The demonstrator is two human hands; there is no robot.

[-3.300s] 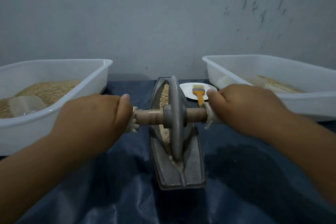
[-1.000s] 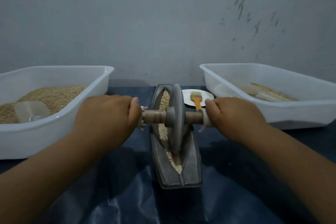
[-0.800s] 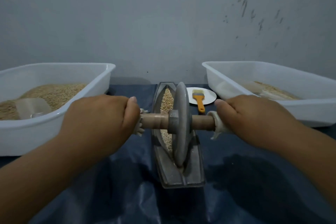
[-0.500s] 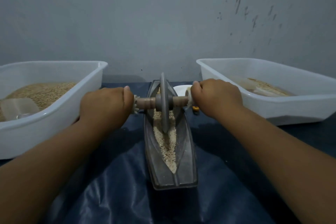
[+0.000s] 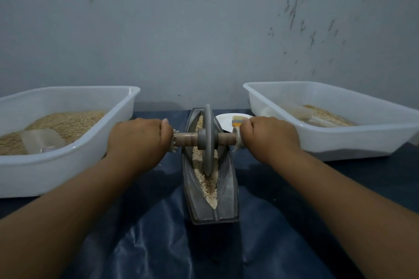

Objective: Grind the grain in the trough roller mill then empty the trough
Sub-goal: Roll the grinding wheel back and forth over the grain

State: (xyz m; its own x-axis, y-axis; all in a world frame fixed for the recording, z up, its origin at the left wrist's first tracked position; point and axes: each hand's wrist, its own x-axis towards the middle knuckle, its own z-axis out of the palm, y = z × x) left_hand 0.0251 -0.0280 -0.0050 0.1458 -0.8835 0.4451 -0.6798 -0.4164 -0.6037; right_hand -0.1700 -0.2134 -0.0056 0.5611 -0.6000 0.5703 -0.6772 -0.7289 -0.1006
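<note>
A narrow grey boat-shaped trough [image 5: 229,190] lies lengthwise on the dark cloth in front of me. Pale crushed grain [image 5: 209,190] fills its groove. A grey roller wheel [image 5: 208,142] stands upright in the groove, around the trough's middle. A wooden axle [image 5: 186,139] runs through the wheel. My left hand [image 5: 138,139] is closed round the axle's left end. My right hand [image 5: 269,137] is closed round its right end.
A white tub [image 5: 74,158] with whole grain and a clear scoop [image 5: 42,141] stands at the left. Another white tub [image 5: 340,138] holding some ground grain stands at the right. A white plate [image 5: 226,120] with an orange brush [image 5: 237,123] lies behind the trough. A grey wall is close behind.
The wheel rolled from the trough's near end to its far end, and has now come back toward the middle. Both hands kept hold of the axle.
</note>
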